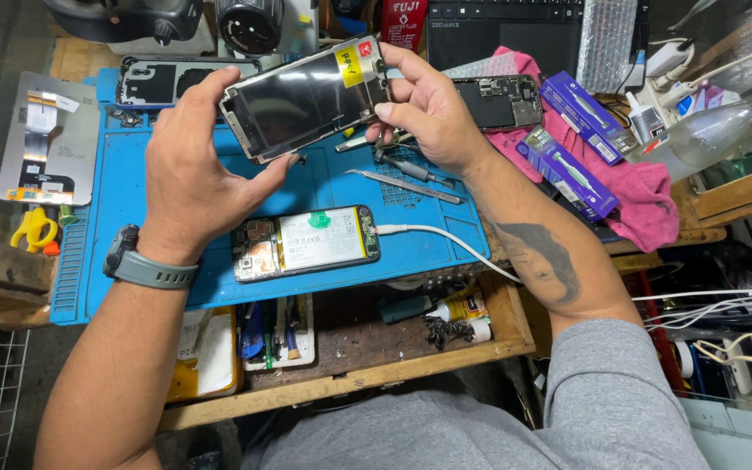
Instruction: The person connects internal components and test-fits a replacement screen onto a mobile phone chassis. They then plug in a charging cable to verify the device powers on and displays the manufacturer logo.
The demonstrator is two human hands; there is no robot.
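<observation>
Both hands held the dark glass phone screen panel in its silver metal frame (306, 97) above the blue silicone work mat (132, 261). Left hand (189, 174) pinched its left end; right hand (424, 109) gripped the right. Opened black phone body with white battery (306, 242) lay below on the mat, white cable (446, 239) plugged in. Screen was off the body; refitting looked undone.

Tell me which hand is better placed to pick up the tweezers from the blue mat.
Right, probably. The right hand is almost directly above the tweezers, with only a fingertip grip on the screen panel. The left hand is farther off, cradling the panel.
</observation>
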